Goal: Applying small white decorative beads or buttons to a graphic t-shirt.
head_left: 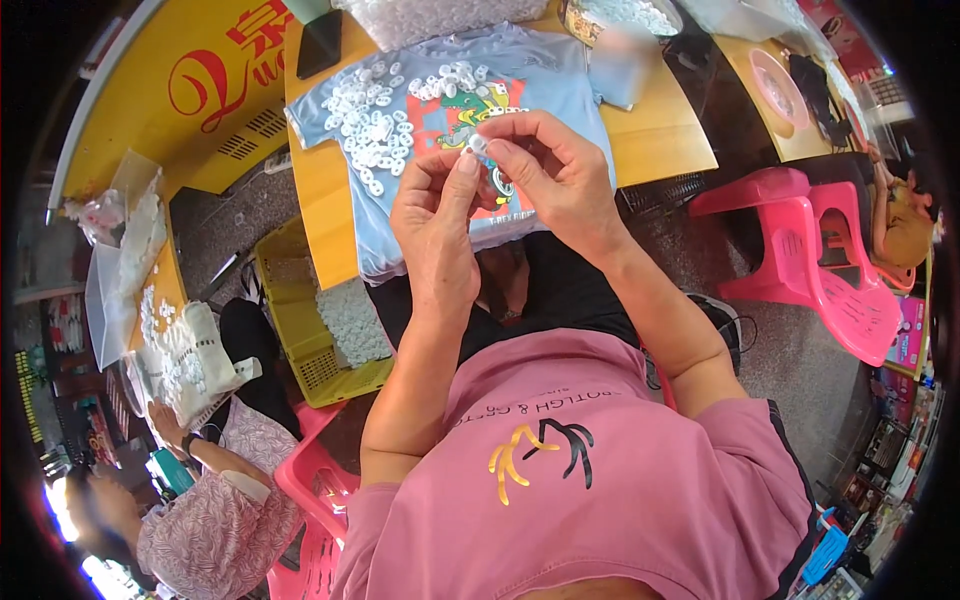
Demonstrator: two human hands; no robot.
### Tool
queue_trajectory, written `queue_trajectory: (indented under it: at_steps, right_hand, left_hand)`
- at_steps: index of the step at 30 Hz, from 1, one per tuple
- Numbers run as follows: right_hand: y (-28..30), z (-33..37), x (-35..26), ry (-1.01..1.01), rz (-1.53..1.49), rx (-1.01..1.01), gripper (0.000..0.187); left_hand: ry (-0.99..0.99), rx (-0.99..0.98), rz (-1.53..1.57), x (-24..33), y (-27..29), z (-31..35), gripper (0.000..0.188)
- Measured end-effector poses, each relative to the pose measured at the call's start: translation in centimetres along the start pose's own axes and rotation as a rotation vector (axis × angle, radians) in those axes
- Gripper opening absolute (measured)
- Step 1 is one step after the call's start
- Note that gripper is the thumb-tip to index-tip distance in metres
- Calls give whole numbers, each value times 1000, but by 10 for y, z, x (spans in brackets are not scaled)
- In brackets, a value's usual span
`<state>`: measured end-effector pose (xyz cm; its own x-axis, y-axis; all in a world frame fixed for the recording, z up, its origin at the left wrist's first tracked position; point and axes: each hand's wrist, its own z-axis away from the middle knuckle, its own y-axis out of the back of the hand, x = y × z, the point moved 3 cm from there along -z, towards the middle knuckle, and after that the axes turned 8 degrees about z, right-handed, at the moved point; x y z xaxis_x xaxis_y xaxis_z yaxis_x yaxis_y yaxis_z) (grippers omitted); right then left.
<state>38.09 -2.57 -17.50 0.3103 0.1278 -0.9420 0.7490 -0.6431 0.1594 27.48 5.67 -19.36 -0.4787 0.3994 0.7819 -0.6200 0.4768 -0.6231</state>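
Observation:
Between the fingertips of both hands, above the table, is a small white plastic piece (478, 146). My left hand (438, 205) pinches it from the left and my right hand (565, 185) from the right, thumbs and forefingers meeting around it. The fingers partly cover the piece. Under the hands a light blue T-shirt (565, 95) with a colourful cartoon dinosaur print lies spread over the table. A heap of white oval pieces with holes (368, 125) rests on its left part. A smaller cluster of the same pieces (448, 80) lies near the top of the print.
The wooden table (655, 145) carries a black phone (320, 45), a clear bag of white pieces (435, 18) and a round tub (580, 22). A yellow crate (318, 372) holds more white pieces at lower left. A co-worker (215, 530) sits there; a pink chair (780, 235) stands right.

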Motion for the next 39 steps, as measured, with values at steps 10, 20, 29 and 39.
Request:
queue_trajectory:
  at_steps: [10,20,29,39]
  right_hand:
    - [-2,4,3,65,61,43,15]
    - [-3,-2,19,-119,-223,-74,17]
    - [-15,6,14,-335,-688,-227,43]
    - [-41,16,2,-424,-831,-394,63]
  left_hand:
    - [-14,40,-5,-1,-1,3,13]
    - [15,22,-19,-4,8,0,15]
    - [-140,-246,-105,-12,24,3,43]
    - [-117,-398,-62,-1,38,18,62]
